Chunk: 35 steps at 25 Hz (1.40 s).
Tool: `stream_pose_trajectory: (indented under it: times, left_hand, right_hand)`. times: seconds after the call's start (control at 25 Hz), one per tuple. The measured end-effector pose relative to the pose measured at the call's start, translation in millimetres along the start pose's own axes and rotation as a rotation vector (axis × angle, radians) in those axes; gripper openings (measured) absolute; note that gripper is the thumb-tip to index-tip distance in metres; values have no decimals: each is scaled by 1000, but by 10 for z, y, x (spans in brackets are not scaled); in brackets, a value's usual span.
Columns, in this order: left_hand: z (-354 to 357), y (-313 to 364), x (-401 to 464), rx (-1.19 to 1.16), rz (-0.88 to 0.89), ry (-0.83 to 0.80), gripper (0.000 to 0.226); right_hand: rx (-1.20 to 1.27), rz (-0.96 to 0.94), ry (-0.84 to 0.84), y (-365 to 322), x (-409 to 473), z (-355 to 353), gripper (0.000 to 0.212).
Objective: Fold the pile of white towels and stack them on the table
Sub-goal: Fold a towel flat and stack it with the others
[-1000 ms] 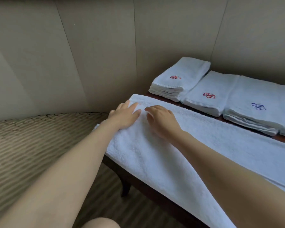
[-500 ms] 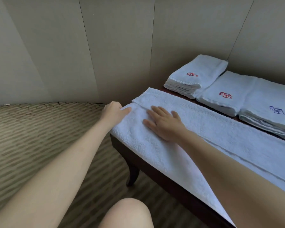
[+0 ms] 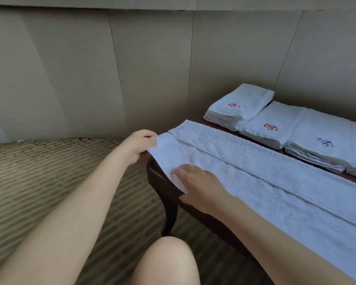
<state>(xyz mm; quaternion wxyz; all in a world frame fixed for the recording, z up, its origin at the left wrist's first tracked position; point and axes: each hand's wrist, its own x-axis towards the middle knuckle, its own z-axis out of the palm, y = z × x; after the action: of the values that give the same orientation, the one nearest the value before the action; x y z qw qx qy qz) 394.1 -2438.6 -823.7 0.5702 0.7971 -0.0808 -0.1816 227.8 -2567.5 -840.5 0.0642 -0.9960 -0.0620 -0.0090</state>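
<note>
A long white terry towel (image 3: 245, 167), folded lengthwise into a narrow strip with a raised seam running down its middle, lies flat along the near edge of the dark wooden tabletop (image 3: 158, 182), its short end reaching the tabletop's left corner. At that corner the left hand (image 3: 139, 144) grasps the towel's end, fingers curled around the edge of the cloth just off the tabletop. Just to the right, the right hand (image 3: 195, 182) lies palm down on the towel with fingers straight, pressing the cloth near its front edge; its thumb hangs over the tabletop's front rim. Behind the strip, toward the panelled wall (image 3: 152, 68), sit folded white towels: a stack with a red emblem (image 3: 238, 108), beside it a second folded towel with a red emblem (image 3: 273, 126), and at the right a pile with a blue emblem (image 3: 327, 147), touching one another in a row. A bare knee (image 3: 167, 262) shows at the bottom, above striped carpet (image 3: 39, 182). One curved table leg (image 3: 170, 214) stands below the corner.
</note>
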Motion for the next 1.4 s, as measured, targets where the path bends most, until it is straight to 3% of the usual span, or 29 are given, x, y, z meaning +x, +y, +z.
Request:
stream_pose_trajectory:
  times: [0.04,0.16,0.24,0.36,0.44,0.52,0.64,0.76,0.84,1.0,1.08,1.16,1.24,1.32,1.4]
  left_hand:
    - [-20,40,-28,-124,-7,-6,21]
    - [-33,125,-72,-391,-73,102,23]
    - [-7,207,-91,-550,-170,138,22]
    - [21,408,-55,-736,-195,60,25]
    - [43,552,31,-594,-141,-47,36]
    - [107,643,218,-162,-7,-61,38]
    - [266,714,540,420,155,5,21]
    - [510,705,849,776,160,101,29]
    - [636,654,1044,852,114,148,38]
    - [857,427,1321,728,37,149,48]
    - [958,303,1285,809,4,237,59]
    - [1050,320,1151,903,71,374,64]
    - [1197,485,929,984,294,421,61]
    - [1488,740,587,1027,563,212,52]
    - [1881,939,125,1018,747,-263,45]
  right_hand:
    - [32,19,27,6,-28,-29,40]
    - [253,127,159,69,-52,-181,24]
    - [372,202,218,173,8,-309,28]
    - [330,245,216,504,154,-491,34]
    - [289,297,255,786,253,-603,35]
    - [250,351,298,1032,384,-678,32]
    - [200,359,309,1300,637,-660,25]
    - [184,358,266,1537,850,-583,27]
    - [168,373,242,1674,914,-506,27]
    - [151,420,200,1807,942,-201,20]
    - [189,432,197,1798,933,-127,20]
    - [221,436,145,1788,874,-207,30]
    - [253,434,91,1822,690,-315,40]
    - [262,459,48,1866,290,-417,46]
    - [308,539,16,1925,-257,-501,48]
